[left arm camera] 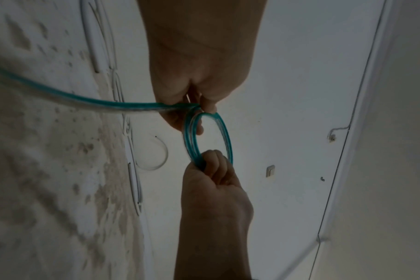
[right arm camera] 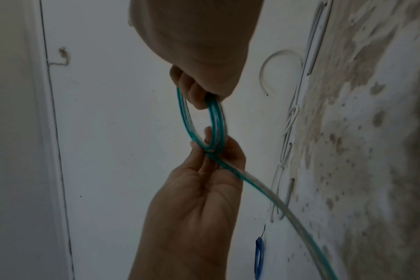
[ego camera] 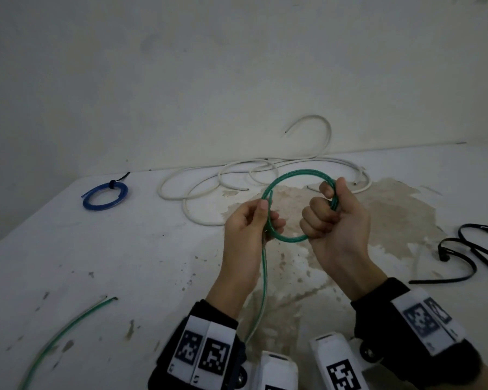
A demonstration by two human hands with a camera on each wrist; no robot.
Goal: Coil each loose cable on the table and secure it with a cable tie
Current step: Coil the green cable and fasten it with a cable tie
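Observation:
A green cable [ego camera: 296,173] is wound into a small round coil of a few turns, held up above the table. My left hand [ego camera: 268,218] pinches the coil's left side between thumb and fingers. My right hand [ego camera: 328,201] is curled round the right side. From the left hand the loose green tail [ego camera: 263,280] drops toward me, and its free end [ego camera: 68,330] lies on the table at the lower left. The left wrist view shows the coil [left arm camera: 226,136] edge-on between both hands. In the right wrist view the coil [right arm camera: 182,113] hangs from my right fingers [right arm camera: 194,94].
A long white cable [ego camera: 206,187] lies loose along the back of the stained white table [ego camera: 124,263], against the wall. At the back left sits a blue coil [ego camera: 105,193] bound with a black tie. Several black cable ties [ego camera: 468,254] lie at the right.

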